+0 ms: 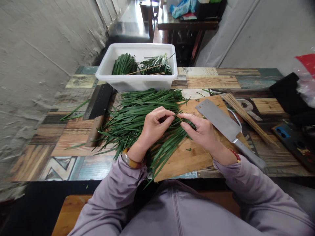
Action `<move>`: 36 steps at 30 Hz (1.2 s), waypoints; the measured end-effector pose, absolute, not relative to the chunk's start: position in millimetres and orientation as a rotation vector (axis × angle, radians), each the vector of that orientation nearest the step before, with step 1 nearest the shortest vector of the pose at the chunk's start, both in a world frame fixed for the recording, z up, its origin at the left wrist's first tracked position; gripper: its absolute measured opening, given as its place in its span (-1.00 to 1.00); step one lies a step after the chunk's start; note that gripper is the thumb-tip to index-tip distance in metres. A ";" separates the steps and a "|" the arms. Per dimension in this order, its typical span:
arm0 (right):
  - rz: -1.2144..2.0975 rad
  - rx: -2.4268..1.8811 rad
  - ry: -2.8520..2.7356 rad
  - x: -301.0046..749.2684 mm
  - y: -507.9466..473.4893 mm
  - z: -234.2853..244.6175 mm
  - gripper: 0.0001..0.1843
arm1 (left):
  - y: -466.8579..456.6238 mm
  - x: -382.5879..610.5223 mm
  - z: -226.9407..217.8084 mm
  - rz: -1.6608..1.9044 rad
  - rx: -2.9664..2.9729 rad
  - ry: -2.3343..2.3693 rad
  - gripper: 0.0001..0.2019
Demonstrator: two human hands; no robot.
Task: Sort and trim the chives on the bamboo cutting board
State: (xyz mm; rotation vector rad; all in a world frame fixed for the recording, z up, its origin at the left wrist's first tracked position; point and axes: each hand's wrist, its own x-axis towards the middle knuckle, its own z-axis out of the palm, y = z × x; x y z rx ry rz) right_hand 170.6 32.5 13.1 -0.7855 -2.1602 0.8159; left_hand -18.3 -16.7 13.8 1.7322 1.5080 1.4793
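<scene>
My left hand (154, 126) and my right hand (200, 129) meet over a heap of long green chive leaves (137, 114) that spreads across the table and onto a wooden cutting board (187, 157). Both hands pinch the same few leaves between thumb and fingertips, fingers curled. A steel cleaver (222, 123) lies on the board just right of my right hand, its handle pointing toward me.
A white plastic tub (137, 82) behind the heap holds bundled chives on skewers. Several bamboo skewers (246, 116) lie right of the cleaver. A black object (286, 93) and a phone-like item (294, 142) sit at the far right. A rough wall runs along the left.
</scene>
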 end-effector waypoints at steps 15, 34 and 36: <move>0.830 -0.848 -2.174 170.6 32.6 13.2 -0.69 | -18.6 -19.3 9.6 1.484 2.051 1.569 -0.87; 0.941 -0.866 -2.114 170.9 29.8 15.5 -0.65 | -19.5 -21.0 8.6 1.464 2.081 1.577 -0.86; 0.941 -0.866 -2.110 170.7 29.7 14.9 -0.67 | -19.8 -20.4 9.0 1.464 2.080 1.566 -0.87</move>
